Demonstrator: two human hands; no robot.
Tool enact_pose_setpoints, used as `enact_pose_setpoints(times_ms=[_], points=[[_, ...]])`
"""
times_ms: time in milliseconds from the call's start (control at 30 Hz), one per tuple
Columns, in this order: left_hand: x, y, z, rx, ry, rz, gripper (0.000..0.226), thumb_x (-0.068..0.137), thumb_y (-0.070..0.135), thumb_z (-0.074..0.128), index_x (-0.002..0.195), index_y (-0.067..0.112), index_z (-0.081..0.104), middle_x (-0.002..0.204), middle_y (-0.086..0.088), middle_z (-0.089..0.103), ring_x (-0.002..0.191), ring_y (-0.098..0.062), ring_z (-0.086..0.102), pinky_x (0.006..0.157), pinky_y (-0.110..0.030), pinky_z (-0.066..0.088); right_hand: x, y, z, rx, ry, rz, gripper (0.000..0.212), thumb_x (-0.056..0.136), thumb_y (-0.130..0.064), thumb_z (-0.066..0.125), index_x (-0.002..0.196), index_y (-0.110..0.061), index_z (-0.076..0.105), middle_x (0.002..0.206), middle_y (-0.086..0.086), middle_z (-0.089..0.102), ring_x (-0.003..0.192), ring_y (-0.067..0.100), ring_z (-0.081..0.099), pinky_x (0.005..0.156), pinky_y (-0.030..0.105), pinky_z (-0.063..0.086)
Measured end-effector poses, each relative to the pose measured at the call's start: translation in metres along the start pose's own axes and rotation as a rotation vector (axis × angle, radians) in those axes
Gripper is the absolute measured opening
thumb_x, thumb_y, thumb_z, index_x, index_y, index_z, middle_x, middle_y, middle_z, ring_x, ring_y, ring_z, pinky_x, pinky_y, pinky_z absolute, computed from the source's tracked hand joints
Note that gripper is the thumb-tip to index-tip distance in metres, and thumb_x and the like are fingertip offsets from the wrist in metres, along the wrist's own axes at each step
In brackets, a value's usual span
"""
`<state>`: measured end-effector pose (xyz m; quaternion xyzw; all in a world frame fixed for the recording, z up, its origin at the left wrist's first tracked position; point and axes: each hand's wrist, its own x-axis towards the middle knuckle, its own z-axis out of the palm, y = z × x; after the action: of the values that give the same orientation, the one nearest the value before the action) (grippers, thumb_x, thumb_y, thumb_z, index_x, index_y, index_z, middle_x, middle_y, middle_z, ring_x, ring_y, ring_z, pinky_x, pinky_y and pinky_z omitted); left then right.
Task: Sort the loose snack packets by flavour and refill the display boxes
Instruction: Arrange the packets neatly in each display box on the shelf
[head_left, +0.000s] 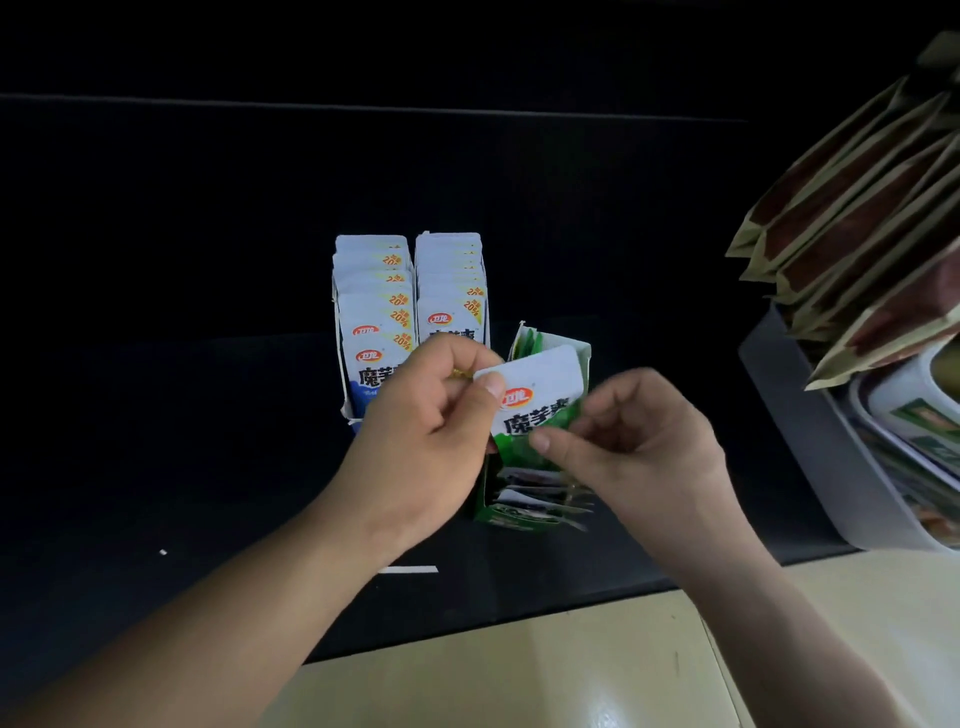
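A green-and-white snack packet (540, 395) is held upright over the green display box (519, 512), which stands on the dark shelf with several packets lying in it. My left hand (426, 431) pinches the packet's upper left corner with thumb and forefinger. My right hand (639, 441) has its fingers curled and its thumb touches the packet's lower right edge. Just behind stand two display boxes of blue-and-white packets, the left box (371, 312) and the right box (451, 286), both packed with several upright packets.
The dark shelf (208, 415) ends at a front edge above a pale tiled floor (519, 670). At the right a grey tray (810, 431) holds tins, and several brown-and-cream pouches (862, 218) hang over it. A white strip (408, 569) marks the shelf front.
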<state>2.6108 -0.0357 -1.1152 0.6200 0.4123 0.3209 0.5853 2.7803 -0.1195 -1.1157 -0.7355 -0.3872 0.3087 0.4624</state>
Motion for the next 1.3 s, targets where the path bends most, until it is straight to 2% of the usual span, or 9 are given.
enact_pose_setpoints(times_ms=[133, 233, 367, 500, 633, 833, 1033, 1200, 1300], points=[[-0.009, -0.004, 0.009, -0.037, -0.038, -0.022, 0.007, 0.104, 0.021, 0.059, 0.100, 0.024, 0.064, 0.089, -0.015, 0.076, 0.079, -0.027, 0.071, 0.075, -0.036, 0.055, -0.007, -0.004, 0.002, -0.001, -0.079, 0.033, 0.055, 0.047, -0.048, 0.095, 0.086, -0.023, 0.067, 0.082, 0.002, 0.078, 0.080, 0.027, 0.075, 0.071, 0.048, 0.063], [-0.014, -0.005, 0.012, -0.102, -0.167, -0.052, 0.013, 0.104, 0.010, 0.055, 0.106, 0.015, 0.068, 0.093, -0.004, 0.079, 0.088, -0.006, 0.072, 0.083, -0.015, 0.052, -0.007, 0.001, 0.000, -0.037, -0.044, -0.011, 0.049, 0.061, -0.041, 0.096, 0.094, -0.025, 0.064, 0.088, -0.001, 0.078, 0.081, 0.021, 0.076, 0.071, 0.051, 0.062], [-0.012, -0.008, 0.010, -0.123, -0.247, -0.070, 0.024, 0.106, 0.011, 0.051, 0.120, 0.018, 0.069, 0.118, 0.005, 0.077, 0.117, -0.006, 0.069, 0.106, -0.032, 0.051, -0.001, 0.011, -0.010, -0.022, -0.024, -0.116, 0.021, 0.091, -0.022, 0.078, 0.111, -0.022, 0.069, 0.096, -0.005, 0.080, 0.091, 0.015, 0.077, 0.083, 0.050, 0.062], [-0.016, -0.023, 0.012, 0.041, -0.137, -0.079, 0.021, 0.102, 0.013, 0.060, 0.108, 0.028, 0.073, 0.109, 0.010, 0.076, 0.107, -0.006, 0.069, 0.098, -0.031, 0.056, 0.010, 0.026, -0.019, -0.128, 0.119, -0.182, 0.018, 0.099, -0.042, 0.057, 0.106, -0.028, 0.066, 0.085, 0.003, 0.074, 0.078, 0.028, 0.073, 0.064, 0.057, 0.060], [-0.021, -0.032, 0.010, 0.117, -0.150, -0.073, 0.017, 0.102, 0.020, 0.061, 0.101, 0.030, 0.074, 0.097, 0.006, 0.074, 0.095, -0.013, 0.069, 0.087, -0.030, 0.056, 0.015, 0.026, -0.027, -0.196, 0.126, -0.188, 0.011, 0.103, -0.032, 0.054, 0.103, -0.026, 0.064, 0.081, 0.001, 0.070, 0.072, 0.027, 0.069, 0.065, 0.055, 0.057], [-0.020, -0.033, 0.012, 0.088, -0.067, -0.127, 0.019, 0.097, 0.024, 0.069, 0.112, 0.035, 0.067, 0.106, 0.020, 0.069, 0.095, 0.001, 0.067, 0.078, -0.011, 0.051, 0.011, 0.016, -0.025, -0.052, -0.148, -0.138, 0.022, 0.106, -0.029, 0.046, 0.114, -0.019, 0.064, 0.089, -0.006, 0.071, 0.077, 0.005, 0.068, 0.063, 0.019, 0.056], [-0.022, -0.034, 0.011, 0.094, -0.078, -0.148, 0.034, 0.096, 0.023, 0.071, 0.124, 0.040, 0.061, 0.116, 0.019, 0.066, 0.101, 0.000, 0.068, 0.087, -0.022, 0.058, 0.010, 0.008, -0.019, -0.020, -0.090, -0.237, 0.029, 0.104, -0.034, 0.043, 0.111, -0.017, 0.065, 0.097, -0.002, 0.073, 0.095, 0.015, 0.073, 0.076, 0.032, 0.063], [-0.023, -0.032, 0.007, 0.180, -0.057, -0.029, 0.048, 0.093, 0.015, 0.073, 0.127, 0.048, 0.063, 0.116, 0.020, 0.062, 0.101, -0.005, 0.064, 0.087, -0.023, 0.055, 0.007, 0.023, -0.013, -0.249, -0.303, -0.190, 0.021, 0.105, -0.028, 0.054, 0.086, -0.023, 0.063, 0.064, -0.005, 0.058, 0.056, 0.010, 0.055, 0.051, 0.034, 0.047], [-0.025, -0.032, 0.005, 0.258, -0.115, 0.006, 0.031, 0.096, 0.022, 0.071, 0.118, 0.044, 0.071, 0.115, 0.023, 0.065, 0.106, 0.001, 0.062, 0.090, -0.018, 0.050, -0.003, 0.023, -0.013, -0.213, -0.477, -0.132, 0.020, 0.099, -0.030, 0.063, 0.082, -0.023, 0.069, 0.064, -0.003, 0.056, 0.059, 0.008, 0.050, 0.055, 0.028, 0.039]])
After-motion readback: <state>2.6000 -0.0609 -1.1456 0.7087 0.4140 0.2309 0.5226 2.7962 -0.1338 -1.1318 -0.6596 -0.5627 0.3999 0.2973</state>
